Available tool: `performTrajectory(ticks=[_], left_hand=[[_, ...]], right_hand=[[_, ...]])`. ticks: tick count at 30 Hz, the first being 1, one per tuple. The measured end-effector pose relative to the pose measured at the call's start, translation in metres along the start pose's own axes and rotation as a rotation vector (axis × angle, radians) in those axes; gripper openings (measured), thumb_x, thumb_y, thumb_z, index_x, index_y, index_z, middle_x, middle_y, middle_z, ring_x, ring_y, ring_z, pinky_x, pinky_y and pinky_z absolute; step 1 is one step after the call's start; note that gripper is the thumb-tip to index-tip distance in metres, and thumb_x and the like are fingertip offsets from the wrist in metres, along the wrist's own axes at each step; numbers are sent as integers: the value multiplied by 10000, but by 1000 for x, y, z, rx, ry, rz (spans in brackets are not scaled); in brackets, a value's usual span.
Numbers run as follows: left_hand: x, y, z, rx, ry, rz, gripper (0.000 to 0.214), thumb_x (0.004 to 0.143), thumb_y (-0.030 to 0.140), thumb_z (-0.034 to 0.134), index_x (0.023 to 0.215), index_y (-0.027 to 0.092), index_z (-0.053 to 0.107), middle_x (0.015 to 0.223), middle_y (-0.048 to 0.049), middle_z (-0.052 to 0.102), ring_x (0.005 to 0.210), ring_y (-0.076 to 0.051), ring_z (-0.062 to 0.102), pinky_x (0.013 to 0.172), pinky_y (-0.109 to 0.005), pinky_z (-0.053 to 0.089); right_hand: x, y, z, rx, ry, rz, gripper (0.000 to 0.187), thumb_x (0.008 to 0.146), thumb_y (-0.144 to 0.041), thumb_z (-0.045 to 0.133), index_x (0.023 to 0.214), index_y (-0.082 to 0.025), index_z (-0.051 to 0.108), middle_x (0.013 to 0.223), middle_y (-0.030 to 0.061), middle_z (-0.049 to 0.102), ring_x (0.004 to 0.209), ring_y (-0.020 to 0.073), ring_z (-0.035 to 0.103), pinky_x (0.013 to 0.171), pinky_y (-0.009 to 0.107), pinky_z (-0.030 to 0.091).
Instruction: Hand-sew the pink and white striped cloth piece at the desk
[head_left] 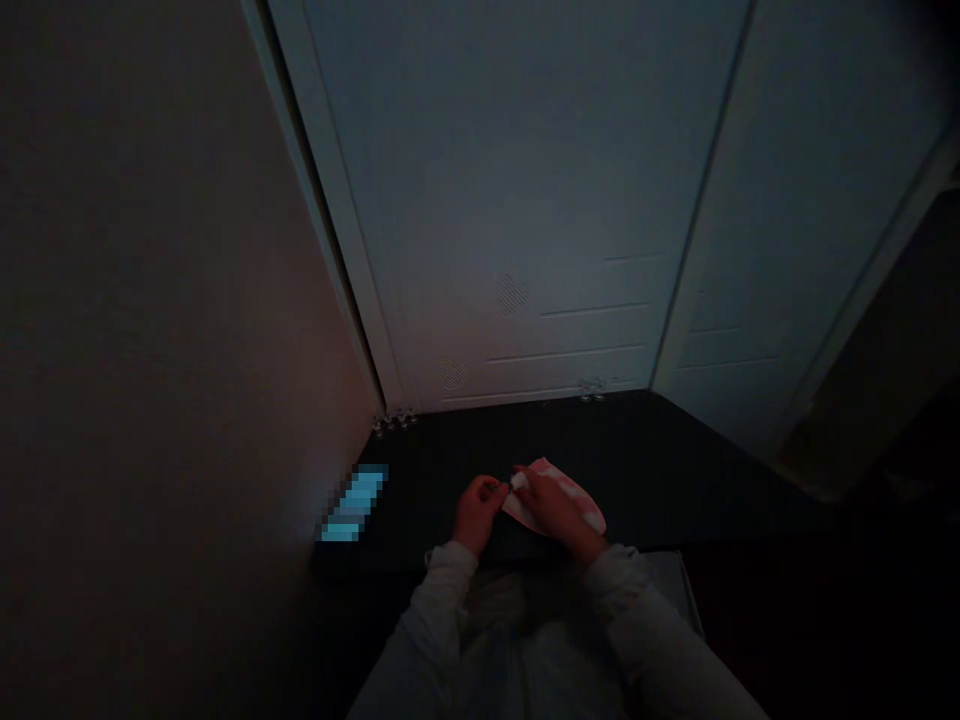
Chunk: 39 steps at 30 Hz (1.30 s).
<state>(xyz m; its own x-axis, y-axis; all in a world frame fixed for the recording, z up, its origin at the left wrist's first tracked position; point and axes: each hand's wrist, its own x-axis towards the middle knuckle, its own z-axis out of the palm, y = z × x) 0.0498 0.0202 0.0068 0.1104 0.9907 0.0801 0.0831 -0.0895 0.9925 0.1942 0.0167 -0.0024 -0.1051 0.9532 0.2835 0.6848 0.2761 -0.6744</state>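
Note:
In dim light, my left hand (477, 512) is over the black tabletop with its thumb and forefinger pinched together. Something tiny and dark shows at those fingertips, too small to name. My right hand (550, 503) is just to the right, its fingers closed around a small white object (519, 481) whose kind I cannot make out. The fingertips of both hands almost meet. Beneath my right hand lies a flat pink-and-white piece (589, 511) with a rounded end, perhaps cloth; the hand covers part of it.
The black tabletop (450, 445) runs up to white panels (517, 200) with heart patterns. Small shiny pieces stand at its back left (394, 419) and back middle (592, 388). A blurred bright blue screen (354, 505) lies at the left, beside a wall (187, 350).

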Motion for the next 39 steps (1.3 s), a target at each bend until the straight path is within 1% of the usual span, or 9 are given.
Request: performTrajectory(ticks=[2, 4, 8, 14, 21, 27, 32, 35, 39], left_hand=[[-1, -2, 1, 56, -8, 52, 285, 568, 395, 602, 748, 185, 530, 531, 45, 464, 504, -91, 425, 486, -209, 300], [-2, -4, 2, 88, -26, 77, 288, 556, 377, 614, 756, 188, 529, 533, 47, 466, 504, -92, 424, 487, -210, 300], [-3, -4, 2, 112, -44, 91, 292, 546, 334, 625, 779, 184, 531, 546, 44, 468, 511, -94, 425, 489, -211, 304], [-2, 2, -1, 130, -16, 118, 249, 556, 274, 620, 764, 174, 527, 579, 38, 457, 549, -97, 425, 521, -212, 330], [-5, -1, -1, 114, -48, 154, 244, 558, 275, 622, 748, 181, 500, 589, 43, 453, 544, -87, 426, 517, -202, 335], [-5, -1, -2, 52, -50, 158, 255, 578, 278, 608, 783, 173, 499, 623, 38, 481, 580, -92, 456, 551, -205, 354], [-4, -1, -4, 20, -16, 156, 290, 556, 220, 624, 821, 175, 512, 675, 29, 496, 629, -96, 473, 604, -214, 370], [-4, -1, -6, -8, -6, 144, 284, 567, 205, 614, 835, 180, 525, 694, 24, 497, 662, -102, 487, 630, -219, 376], [-4, -1, -9, -61, -17, 131, 292, 569, 203, 615, 849, 182, 535, 725, 16, 508, 688, -108, 502, 650, -226, 385]], right_hand=[[1, 2, -3, 15, 1, 3, 250, 772, -264, 376, 931, -162, 540, 873, 74, 594, 797, 172, 528, 705, 260, 356], [1, 2, -5, 30, 23, 4, 228, 773, -280, 377, 840, -169, 565, 810, 58, 601, 746, 162, 526, 677, 251, 354], [-2, 1, -5, 18, 57, -16, 235, 776, -284, 379, 883, -177, 559, 844, 59, 598, 758, 162, 516, 674, 250, 342], [-4, -3, -7, -44, 23, -87, 270, 792, -311, 360, 904, -169, 560, 839, 70, 599, 749, 162, 515, 669, 250, 334], [-6, -6, -10, -107, 27, -36, 313, 795, -365, 353, 747, -151, 576, 765, 62, 604, 714, 143, 515, 666, 235, 320], [-6, -3, -8, -150, 23, -25, 303, 782, -376, 374, 738, -149, 570, 749, 48, 599, 676, 131, 507, 625, 223, 307], [-6, -2, -8, -112, 43, -69, 304, 797, -372, 347, 769, -166, 569, 771, 43, 606, 688, 140, 513, 624, 225, 314], [-8, -3, -11, -37, -1, -108, 326, 802, -386, 325, 775, -166, 565, 793, 44, 602, 701, 136, 514, 635, 222, 331], [-10, -5, -14, -6, -7, -90, 407, 809, -420, 271, 705, -151, 559, 725, 43, 591, 659, 132, 508, 611, 229, 340]])
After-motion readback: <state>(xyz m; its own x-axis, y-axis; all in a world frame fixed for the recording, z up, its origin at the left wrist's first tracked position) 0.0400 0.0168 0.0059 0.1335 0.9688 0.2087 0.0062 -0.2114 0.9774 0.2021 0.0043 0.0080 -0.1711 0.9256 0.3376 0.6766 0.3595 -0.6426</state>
